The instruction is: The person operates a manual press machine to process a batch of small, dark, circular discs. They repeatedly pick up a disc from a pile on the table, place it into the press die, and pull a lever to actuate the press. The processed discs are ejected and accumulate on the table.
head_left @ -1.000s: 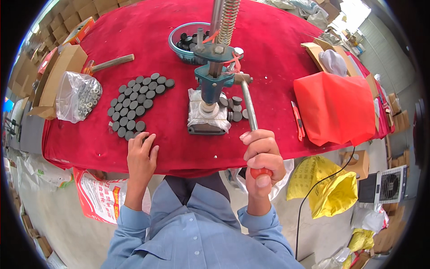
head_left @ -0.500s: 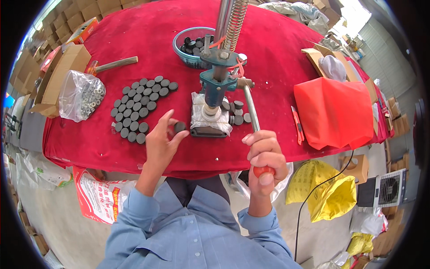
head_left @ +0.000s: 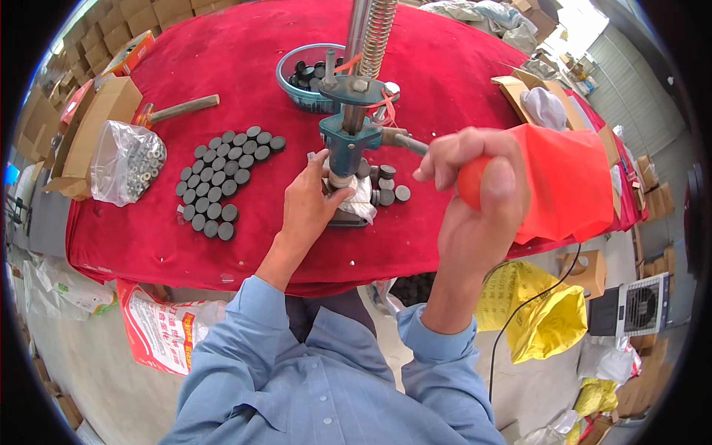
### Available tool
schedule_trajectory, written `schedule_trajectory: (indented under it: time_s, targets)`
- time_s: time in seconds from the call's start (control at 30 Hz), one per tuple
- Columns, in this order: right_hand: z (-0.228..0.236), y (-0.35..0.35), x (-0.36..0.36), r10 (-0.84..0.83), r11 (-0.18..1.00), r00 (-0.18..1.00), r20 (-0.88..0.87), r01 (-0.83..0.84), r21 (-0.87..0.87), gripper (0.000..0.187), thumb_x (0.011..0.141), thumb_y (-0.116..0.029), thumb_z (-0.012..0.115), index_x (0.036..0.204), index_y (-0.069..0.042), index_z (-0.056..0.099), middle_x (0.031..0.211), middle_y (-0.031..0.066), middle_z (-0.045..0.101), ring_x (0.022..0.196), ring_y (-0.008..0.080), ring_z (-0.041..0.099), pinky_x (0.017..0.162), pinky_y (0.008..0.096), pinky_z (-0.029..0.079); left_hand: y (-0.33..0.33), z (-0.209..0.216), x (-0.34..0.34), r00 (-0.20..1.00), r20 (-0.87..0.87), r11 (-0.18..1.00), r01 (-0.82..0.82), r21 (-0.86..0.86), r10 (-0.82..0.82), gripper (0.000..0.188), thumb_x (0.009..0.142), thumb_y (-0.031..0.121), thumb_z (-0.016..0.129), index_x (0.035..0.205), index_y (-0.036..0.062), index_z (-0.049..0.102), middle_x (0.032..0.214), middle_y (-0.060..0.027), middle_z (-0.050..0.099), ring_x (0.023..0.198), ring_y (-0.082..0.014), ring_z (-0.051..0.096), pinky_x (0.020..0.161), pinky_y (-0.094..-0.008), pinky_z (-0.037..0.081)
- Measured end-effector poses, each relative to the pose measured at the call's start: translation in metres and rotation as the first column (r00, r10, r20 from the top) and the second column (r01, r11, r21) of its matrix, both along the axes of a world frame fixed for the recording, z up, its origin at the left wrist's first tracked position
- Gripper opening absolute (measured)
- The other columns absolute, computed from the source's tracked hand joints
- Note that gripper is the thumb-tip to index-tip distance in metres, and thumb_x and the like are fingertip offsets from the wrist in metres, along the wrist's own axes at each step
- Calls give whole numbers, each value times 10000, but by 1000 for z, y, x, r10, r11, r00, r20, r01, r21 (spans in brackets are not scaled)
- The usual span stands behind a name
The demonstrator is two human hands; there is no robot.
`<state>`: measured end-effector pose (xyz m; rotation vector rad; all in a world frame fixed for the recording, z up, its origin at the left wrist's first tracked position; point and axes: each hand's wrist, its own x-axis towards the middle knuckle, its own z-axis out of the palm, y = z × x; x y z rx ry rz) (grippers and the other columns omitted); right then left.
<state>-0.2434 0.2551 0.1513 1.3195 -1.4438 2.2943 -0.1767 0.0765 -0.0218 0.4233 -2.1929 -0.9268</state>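
Observation:
A hand press point(head_left: 346, 141) with a teal body, steel column and spring stands on the red-covered table. My right hand point(head_left: 486, 196) is wrapped round the red ball knob point(head_left: 469, 183) of its lever point(head_left: 410, 144), raised at the right. Beside the foot of the ram, my left hand point(head_left: 311, 194) curls its thumb and fingers close to the white plastic-wrapped base point(head_left: 360, 206). Whatever lies between those fingertips is hidden. Left of that hand, several black round caps point(head_left: 215, 176) lie in a flat cluster. More black caps point(head_left: 387, 184) are gathered just right of the press.
Behind the press sits a blue basin point(head_left: 285, 72) of black parts. To the left are a hammer point(head_left: 182, 109), a clear bag of metal parts point(head_left: 130, 163) and an open carton point(head_left: 111, 111). A red bag point(head_left: 567, 182) stands at the right, behind my right hand.
My left hand has carried a black cap from the table's front to the ram's foot, where the cap is out of sight. My right hand has raised the lever knob up and right.

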Motion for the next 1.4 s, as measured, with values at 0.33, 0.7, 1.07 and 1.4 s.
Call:
schedule_trajectory:
  time_s: [0.33,0.7,1.07,1.4]
  targets:
    - [-109,19,38,-65,990,982,-176,42,-133,437,1046,-457,572,941,-35,604,824,120,615,889,331,626,830,469,529,-20,3,77,979,-52,928,-201,-314,195,372,853,106,851,1196,44,723,1112,-105,704,932,-248,670,814,-377,549]
    - [-109,18,38,-41,990,985,-166,19,-137,461,1044,-496,579,951,-45,601,820,120,609,912,332,615,840,479,555,-42,-19,177,899,143,876,-352,-329,414,400,893,73,783,1283,26,711,1222,-132,647,1107,-329,600,974,-434,494]
    - [-71,18,23,15,997,980,-200,-30,-70,418,1020,-426,611,960,-12,619,838,114,616,846,295,615,771,414,518,-20,-1,114,976,23,976,-218,-19,218,618,828,85,872,1395,33,632,1114,-135,748,958,-253,721,843,-364,582]
    - [12,-4,-3,54,998,997,55,-55,21,356,1042,-329,577,965,14,637,787,61,622,722,109,576,679,273,462,-10,-5,25,997,-11,987,-76,-139,75,675,773,111,904,1374,12,613,1051,-140,743,897,-242,715,789,-373,585]
